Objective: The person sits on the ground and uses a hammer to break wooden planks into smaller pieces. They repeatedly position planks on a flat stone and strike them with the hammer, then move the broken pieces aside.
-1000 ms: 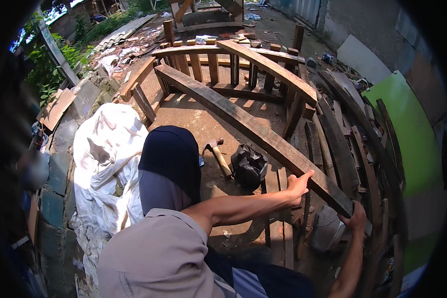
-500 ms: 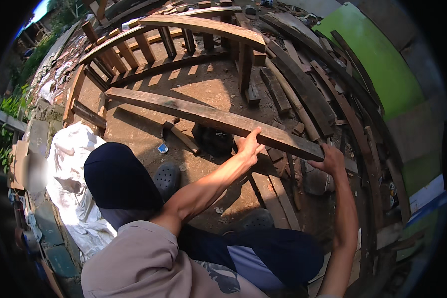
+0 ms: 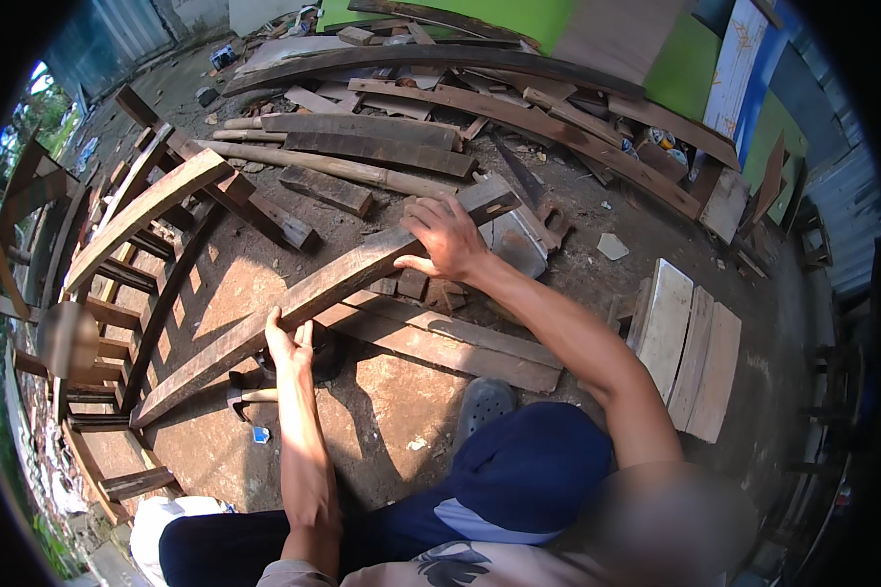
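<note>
A long, squared wooden beam (image 3: pixel 347 279) slants across the middle, its far right end raised above the ground and marked by a dark slot. My left hand (image 3: pixel 290 340) grips its near side around mid-length, thumb up along the face and fingers partly hidden beneath. Nearer the slotted end, my right hand (image 3: pixel 447 238) is clasped over the top, thumb on the near side. A hammer-like tool (image 3: pixel 256 395) with a pale handle lies on the ground below the beam. Beside it sits a dark object (image 3: pixel 318 357), mostly covered by the beam and my left hand.
A curved slatted wooden frame (image 3: pixel 152 235) stands at left. Planks (image 3: pixel 450 342) lie beneath the beam. Timber offcuts (image 3: pixel 362 137), a bamboo pole (image 3: pixel 352 171) and a handsaw (image 3: pixel 524 176) lie beyond. Pale boards (image 3: pixel 680 342) are at right, a white sack (image 3: pixel 171 519) at lower left.
My view has swung to the right, so the frame and beam appear further left. My right hand has shifted from the beam's end to its top, exposing the slot. My left hand still holds the beam.
</note>
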Motion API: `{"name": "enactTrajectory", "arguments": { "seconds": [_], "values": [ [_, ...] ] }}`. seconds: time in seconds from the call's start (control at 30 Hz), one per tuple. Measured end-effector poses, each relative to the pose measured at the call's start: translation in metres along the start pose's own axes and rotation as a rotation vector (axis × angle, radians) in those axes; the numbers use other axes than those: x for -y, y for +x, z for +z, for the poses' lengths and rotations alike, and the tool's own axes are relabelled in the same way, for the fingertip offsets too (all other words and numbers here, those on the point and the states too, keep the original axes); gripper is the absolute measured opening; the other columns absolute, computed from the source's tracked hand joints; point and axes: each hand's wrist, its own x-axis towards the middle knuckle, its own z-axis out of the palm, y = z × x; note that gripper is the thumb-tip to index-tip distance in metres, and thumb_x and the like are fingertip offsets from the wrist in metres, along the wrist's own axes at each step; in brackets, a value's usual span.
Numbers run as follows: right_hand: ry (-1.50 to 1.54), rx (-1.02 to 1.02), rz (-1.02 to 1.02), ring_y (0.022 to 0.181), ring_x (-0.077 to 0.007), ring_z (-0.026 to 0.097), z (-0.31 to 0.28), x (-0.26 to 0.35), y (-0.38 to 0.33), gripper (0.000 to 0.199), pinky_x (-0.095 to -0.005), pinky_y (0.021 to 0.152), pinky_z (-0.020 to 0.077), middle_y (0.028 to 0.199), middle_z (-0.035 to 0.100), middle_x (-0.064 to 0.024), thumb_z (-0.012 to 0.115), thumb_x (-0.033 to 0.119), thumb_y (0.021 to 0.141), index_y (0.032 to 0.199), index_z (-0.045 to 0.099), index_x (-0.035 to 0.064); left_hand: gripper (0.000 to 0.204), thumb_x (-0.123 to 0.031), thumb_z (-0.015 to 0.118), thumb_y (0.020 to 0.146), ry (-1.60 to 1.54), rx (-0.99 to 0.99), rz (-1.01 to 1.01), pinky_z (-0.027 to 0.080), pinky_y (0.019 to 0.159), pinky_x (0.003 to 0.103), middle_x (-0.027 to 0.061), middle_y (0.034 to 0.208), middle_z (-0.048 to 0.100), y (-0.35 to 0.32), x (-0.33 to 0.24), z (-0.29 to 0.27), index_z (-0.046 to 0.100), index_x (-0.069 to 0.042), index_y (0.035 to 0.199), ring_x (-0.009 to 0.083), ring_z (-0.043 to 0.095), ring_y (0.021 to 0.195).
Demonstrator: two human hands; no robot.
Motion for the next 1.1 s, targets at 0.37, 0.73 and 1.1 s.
{"name": "enactTrajectory", "arguments": {
  "seconds": [0.37,0.73,1.1],
  "values": [
    [0.293,-0.370,0.956,0.101,-0.0333,0.057,-0.014,-0.072,-0.091,0.029,-0.0421,0.089,0.0454,0.107,0.058,-0.0134,0.059,0.012,0.089,0.117,0.062,0.0062,0.044,-0.030,0.070,0.087,0.015,0.001,0.016,0.047,0.099,0.040,0.0079,0.124,0.059,0.034,0.011,-0.004,0.056,-0.010,0.124,0.0288,0.058,0.114],
    [0.011,-0.302,0.813,0.100,-0.0252,0.055,0.017,-0.043,-0.105,0.034,-0.0427,0.088,0.0390,0.101,0.060,-0.0024,0.079,0.038,0.077,0.104,0.075,0.0175,0.051,-0.029,0.072,0.086,0.015,-0.080,0.031,0.055,0.091,0.042,0.0137,0.123,0.060,0.025,0.020,-0.006,0.053,-0.004,0.126,0.0314,0.063,0.110],
    [-0.062,-0.330,0.748,0.108,-0.0289,0.052,0.000,-0.020,-0.120,0.022,-0.0486,0.096,0.0321,0.100,0.062,-0.0049,0.067,0.030,0.091,0.093,0.061,0.0088,0.045,-0.032,0.068,0.088,0.007,0.004,0.049,0.057,0.085,0.036,0.0138,0.119,0.061,-0.011,0.026,-0.023,0.053,-0.006,0.122,0.0295,0.063,0.107]
  ]
}}
